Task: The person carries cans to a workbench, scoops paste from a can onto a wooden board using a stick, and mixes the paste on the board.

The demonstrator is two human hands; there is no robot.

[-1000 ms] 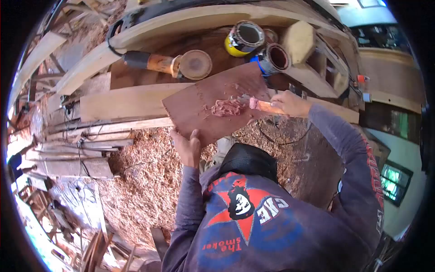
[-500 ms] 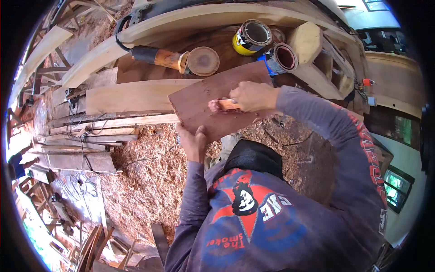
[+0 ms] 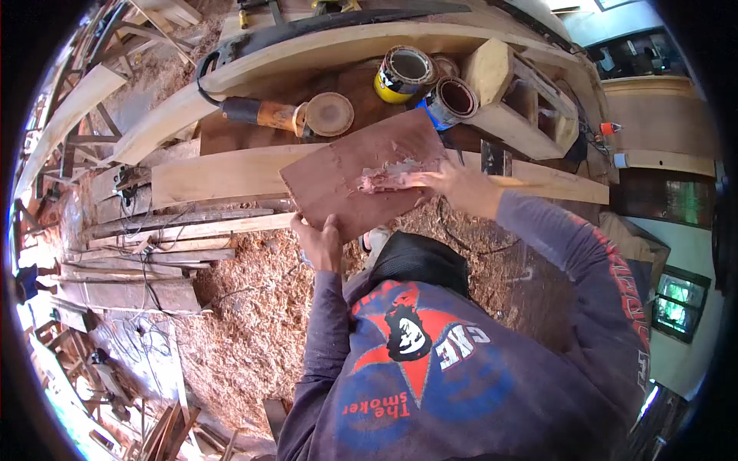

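A thin reddish-brown wooden board (image 3: 323, 180) is held at a tilt in front of my body. My left hand (image 3: 319, 242) grips its near left edge, the thumb on top. My right hand (image 3: 467, 190) is closed around a flat wooden stick (image 3: 419, 180), whose handle sticks out past the hand to the right. The stick's tip lies in pinkish-brown paste (image 3: 377, 180) on the board's face. More paste is smeared in a rough patch beyond the stick. Just past the board stand an open yellow can (image 3: 396, 88) and an open blue can (image 3: 450, 104) with stained rims.
An angle grinder (image 3: 269, 113) with a round disc lies left of the cans. Behind it are a curved timber (image 3: 307, 54) and a handsaw (image 3: 231, 52). An angular wooden frame (image 3: 511, 119) stands at right. Planks (image 3: 131, 293), cables and wood shavings (image 3: 246, 330) cover the floor.
My right hand has shifted right, and its grip on the stick differs, with the handle now showing behind the hand. The paste covers a wider patch. My left hand keeps hold of the board.
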